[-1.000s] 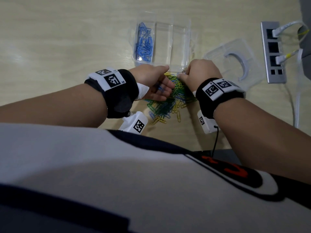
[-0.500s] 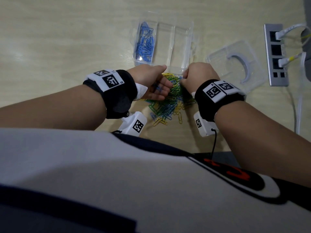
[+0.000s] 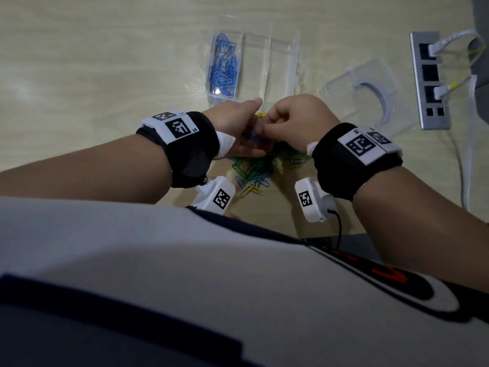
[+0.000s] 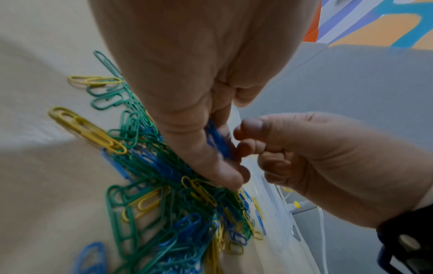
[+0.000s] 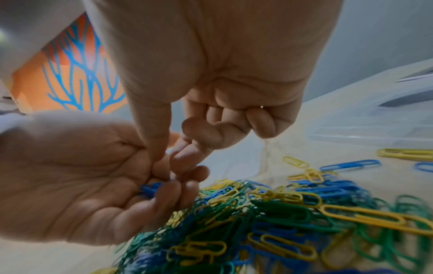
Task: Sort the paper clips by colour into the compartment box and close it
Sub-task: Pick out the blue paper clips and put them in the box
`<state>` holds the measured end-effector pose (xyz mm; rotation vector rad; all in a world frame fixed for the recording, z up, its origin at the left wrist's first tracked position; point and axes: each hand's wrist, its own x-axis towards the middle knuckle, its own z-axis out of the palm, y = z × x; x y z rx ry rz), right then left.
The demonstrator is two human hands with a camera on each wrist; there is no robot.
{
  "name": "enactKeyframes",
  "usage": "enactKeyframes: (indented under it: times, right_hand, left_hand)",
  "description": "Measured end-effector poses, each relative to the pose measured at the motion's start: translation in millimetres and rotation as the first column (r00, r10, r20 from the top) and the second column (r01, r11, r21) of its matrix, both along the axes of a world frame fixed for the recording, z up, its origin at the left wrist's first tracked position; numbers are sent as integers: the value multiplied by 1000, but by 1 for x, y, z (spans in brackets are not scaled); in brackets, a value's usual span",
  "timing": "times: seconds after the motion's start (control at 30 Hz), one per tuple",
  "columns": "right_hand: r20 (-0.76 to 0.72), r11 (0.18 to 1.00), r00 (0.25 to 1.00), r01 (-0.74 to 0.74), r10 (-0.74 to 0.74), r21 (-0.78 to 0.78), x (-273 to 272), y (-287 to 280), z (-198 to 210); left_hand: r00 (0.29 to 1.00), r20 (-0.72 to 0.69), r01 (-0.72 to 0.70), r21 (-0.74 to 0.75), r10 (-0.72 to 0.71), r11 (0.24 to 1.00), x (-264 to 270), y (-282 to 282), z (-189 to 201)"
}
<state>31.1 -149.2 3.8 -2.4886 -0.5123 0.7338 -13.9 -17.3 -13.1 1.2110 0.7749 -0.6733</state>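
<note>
The clear compartment box lies open at the back, with blue clips in its left compartment; the other two compartments look bare. A mixed pile of green, blue and yellow paper clips sits in front of it, under both hands. My left hand is cupped palm up over the pile and holds a few blue clips in its curled fingers. My right hand has its fingers curled. Its thumb and forefinger pinch at the blue clips in the left palm.
The box's clear lid lies apart to the right of the box. A grey power strip with white plugs and cables sits at the far right. Stray yellow clips lie past the pile.
My right hand left the pile and came over to the left palm. Both hands have risen a little above the pile.
</note>
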Motion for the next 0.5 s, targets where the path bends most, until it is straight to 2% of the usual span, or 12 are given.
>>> enactKeyframes:
  times: [0.07,0.17,0.27,0.5]
  right_hand:
    - [92,999,995,37,-36,-4,6,-2,-4]
    - [222,974,975,54,-4,-219,17,-12,-14]
    - [195,926,977,-10,90,-377,18,-15,-22]
    - [207,908,963,-74,173,-413,16,-9,-31]
  left_hand:
    - [1000,-5,23,-9,-23,1000,0,0,0]
    - [998,-9,60,-14,-60,998,-1,3,2]
    - [997,-14,74,-5,-74,997,-1,6,3]
    - [997,-2,75,1,-75,997,-2,9,3]
